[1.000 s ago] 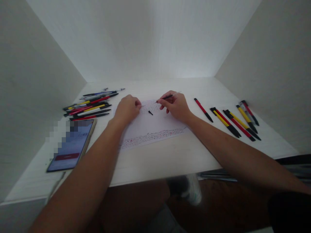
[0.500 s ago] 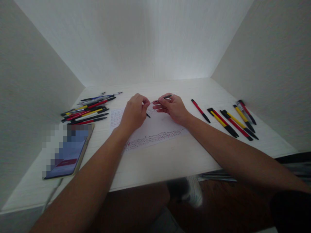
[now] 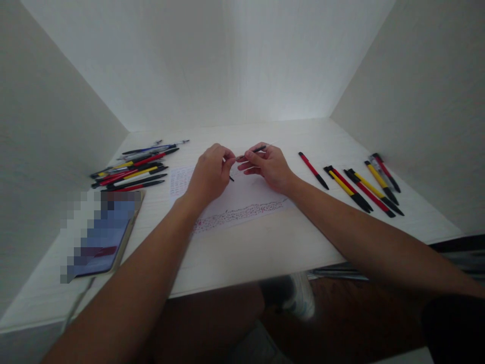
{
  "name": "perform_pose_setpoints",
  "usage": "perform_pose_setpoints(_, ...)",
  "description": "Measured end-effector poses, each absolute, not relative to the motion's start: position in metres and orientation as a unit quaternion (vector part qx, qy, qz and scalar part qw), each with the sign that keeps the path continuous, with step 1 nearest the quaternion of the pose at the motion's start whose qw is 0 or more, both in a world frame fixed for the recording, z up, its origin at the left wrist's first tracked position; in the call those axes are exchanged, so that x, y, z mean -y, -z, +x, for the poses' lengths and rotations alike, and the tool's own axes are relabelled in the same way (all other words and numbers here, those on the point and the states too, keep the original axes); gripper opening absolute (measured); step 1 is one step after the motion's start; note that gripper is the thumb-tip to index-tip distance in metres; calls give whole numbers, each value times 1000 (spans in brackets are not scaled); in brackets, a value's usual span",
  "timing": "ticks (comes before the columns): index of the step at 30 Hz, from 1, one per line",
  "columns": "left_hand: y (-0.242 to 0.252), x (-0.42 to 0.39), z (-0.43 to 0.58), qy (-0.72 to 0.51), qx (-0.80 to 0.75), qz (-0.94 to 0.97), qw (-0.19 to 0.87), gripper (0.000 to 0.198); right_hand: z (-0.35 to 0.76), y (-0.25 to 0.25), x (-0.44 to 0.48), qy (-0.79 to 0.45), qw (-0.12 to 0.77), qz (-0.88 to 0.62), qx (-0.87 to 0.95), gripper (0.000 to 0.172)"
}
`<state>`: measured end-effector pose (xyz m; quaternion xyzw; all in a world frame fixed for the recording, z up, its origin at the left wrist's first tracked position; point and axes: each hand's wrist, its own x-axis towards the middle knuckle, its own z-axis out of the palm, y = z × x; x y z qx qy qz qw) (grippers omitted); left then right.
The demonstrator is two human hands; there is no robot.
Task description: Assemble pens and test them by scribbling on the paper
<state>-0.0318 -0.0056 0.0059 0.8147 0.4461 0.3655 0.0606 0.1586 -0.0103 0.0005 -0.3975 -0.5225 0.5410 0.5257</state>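
Note:
Above a sheet of paper (image 3: pixel 250 191) my two hands meet over the middle of the table. My right hand (image 3: pixel 268 167) grips a slim dark pen part (image 3: pixel 259 149) between thumb and fingers, its other fingers loosely curled. Thumb and forefinger of my left hand (image 3: pixel 212 169) are pinched at the near end of that part; the small piece between them is too blurred to name. Below the left fingers shows the end of a short black piece (image 3: pixel 231 178); whether that hand holds it is hidden. Rows of dark and red marks cover the paper's lower edge.
Left of the paper lies a pile of red, yellow, black and clear pens (image 3: pixel 132 169). A phone (image 3: pixel 102 232) with a cable rests in front of it. On the right are a lone red pen (image 3: pixel 313 170) and several yellow and red pens (image 3: pixel 364 189). Walls enclose the white table.
My left fingertips and the pen part in my right hand have come closer together, narrowing the gap between them. The view has shifted slightly; the pens lie as before.

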Motion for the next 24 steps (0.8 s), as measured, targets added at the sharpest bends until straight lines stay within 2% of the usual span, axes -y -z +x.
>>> perform_pose_setpoints(6,-4,3,-35,-369,-446,814,47,10,163,1,9,-544,540,-384,514,38)
perform_pose_setpoints(18,-8,8,-30,-383,-419,820,69,10,163,4,10,-558,500,-364,553,32)
perform_pose_setpoints(24,-20,3,-48,-370,-472,797,73,18,166,0,4,-500,547,-422,523,25)
